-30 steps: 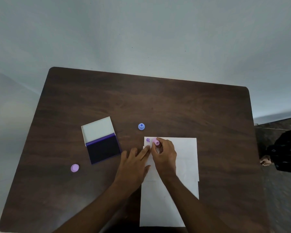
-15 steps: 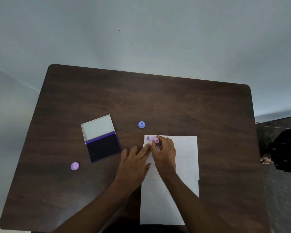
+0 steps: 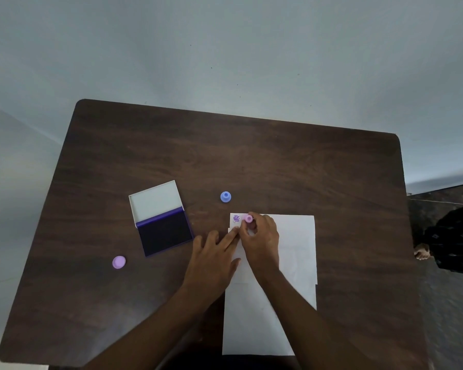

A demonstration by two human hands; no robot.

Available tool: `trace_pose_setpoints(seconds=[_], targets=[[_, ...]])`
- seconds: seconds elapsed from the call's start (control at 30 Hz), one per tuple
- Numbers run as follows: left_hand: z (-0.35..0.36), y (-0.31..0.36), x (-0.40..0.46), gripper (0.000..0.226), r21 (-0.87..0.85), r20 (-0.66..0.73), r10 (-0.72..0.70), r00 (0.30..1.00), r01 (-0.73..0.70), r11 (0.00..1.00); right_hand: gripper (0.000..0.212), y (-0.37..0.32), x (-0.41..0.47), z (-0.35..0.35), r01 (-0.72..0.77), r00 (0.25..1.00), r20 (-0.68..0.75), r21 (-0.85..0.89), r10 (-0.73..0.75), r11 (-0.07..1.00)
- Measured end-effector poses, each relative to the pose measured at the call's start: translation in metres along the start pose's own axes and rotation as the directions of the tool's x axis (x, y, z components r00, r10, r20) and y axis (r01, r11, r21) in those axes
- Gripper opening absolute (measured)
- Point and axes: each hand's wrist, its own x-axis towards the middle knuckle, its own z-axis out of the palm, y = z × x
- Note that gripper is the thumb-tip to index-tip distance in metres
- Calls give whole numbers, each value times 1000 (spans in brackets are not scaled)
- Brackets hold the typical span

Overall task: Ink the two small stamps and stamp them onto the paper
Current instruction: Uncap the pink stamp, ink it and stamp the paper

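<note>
Right hand (image 3: 261,237) pinched the pink stamp (image 3: 249,218) upright against the paper (image 3: 296,252), beside a purple print (image 3: 236,218). Left hand (image 3: 211,259) lay flat, released, steadying the sheet edge. Blue stamp (image 3: 225,196) stood near on the surface (image 3: 278,161). Likely next: lift straight off, avoiding smear.

Dim, cool, even light is filling the scene, with no clear source showing. The dark tabletop (image 3: 278,161) is giving off no glare, only a faint sheen along its grain. The hands are casting soft, weak shadows on the white paper (image 3: 294,249), which is standing out as the brightest area. The wide lens is bending the tabletop's edges outward, and fine detail is looking soft and slightly smeared throughout.
</note>
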Motion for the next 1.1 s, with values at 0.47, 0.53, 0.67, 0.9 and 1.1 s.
trace_pose_setpoints(seconds=[0.47,0.53,0.67,0.9,1.1], targets=[[2,2,1,66,0,4,-21,1000,21,1000,40,4,7,0,-60,998,20,20,59,998],[3,2,1,66,-3,8,-29,1000,29,1000,40,5,7,2,-57,998,17,21,57,998],[3,2,1,66,-4,7,-24,1000,24,1000,40,7,7,2,-46,999,6,19,45,999],[3,1,1,67,-12,12,-29,1000,29,1000,42,9,7,3,-47,999,13,32,47,998],[4,1,0,66,-16,-14,-31,999,30,999,40,9,7,3,-45,999,12,34,45,998]])
